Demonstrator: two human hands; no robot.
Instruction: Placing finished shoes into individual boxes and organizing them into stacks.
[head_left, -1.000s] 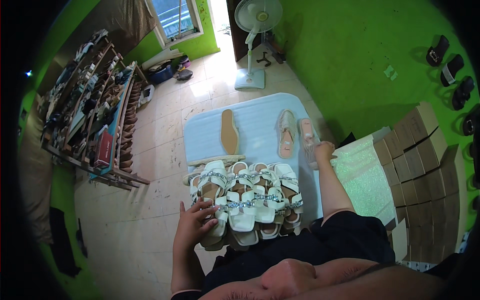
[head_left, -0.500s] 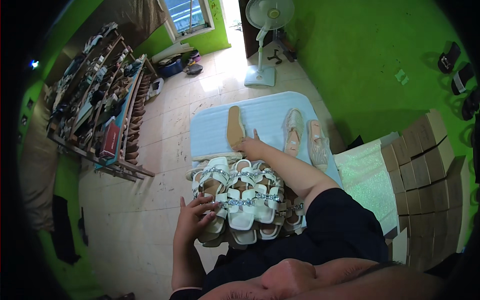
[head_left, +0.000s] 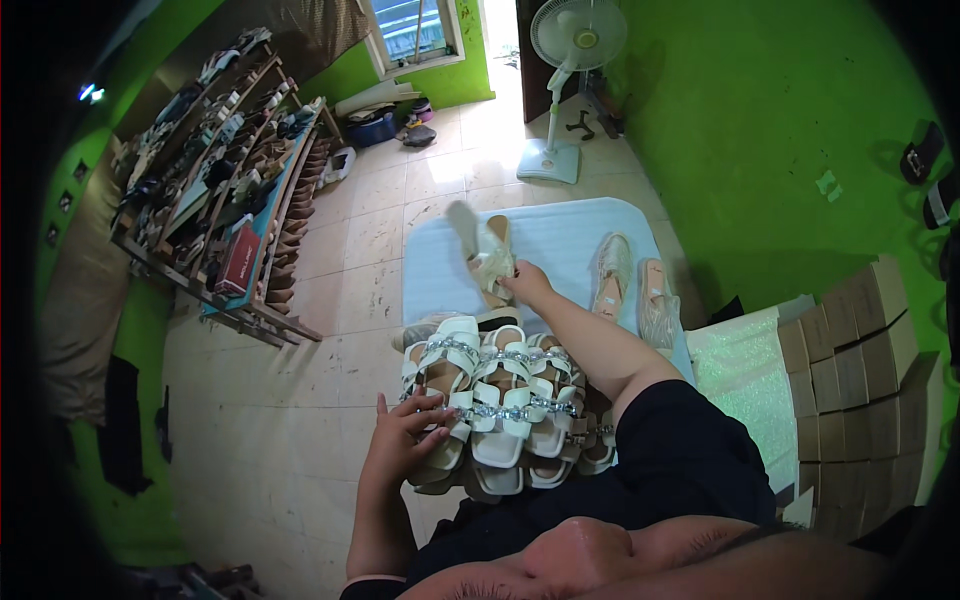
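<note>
My right hand [head_left: 530,283] reaches to the middle of the light-blue table [head_left: 570,222] and closes round a pale sandal [head_left: 494,262] with a tan inner sole. Beside that sandal a greyish sole [head_left: 463,224] stands tilted and smeared by motion; whether it belongs to a second sandal I cannot tell. Against the near edge, white sandals [head_left: 502,410] with jewelled straps are stacked several high. My left hand [head_left: 410,432] rests on the stack's left side, its fingers spread. Another pale shoe [head_left: 430,328] lies partly hidden behind the stack.
On the table's right lie a pale closed-toe shoe [head_left: 611,275] and one in clear plastic [head_left: 656,300]. Brown boxes [head_left: 855,385] are piled at the right by a glittery white sheet [head_left: 742,375]. A shoe rack [head_left: 225,190] stands left, a fan [head_left: 550,160] beyond the table.
The tan-soled shoe lay on the table; now my right hand grips it, turned so its pale upper shows. A greyish sole has swung up beside it. My left hand stays on the stack.
</note>
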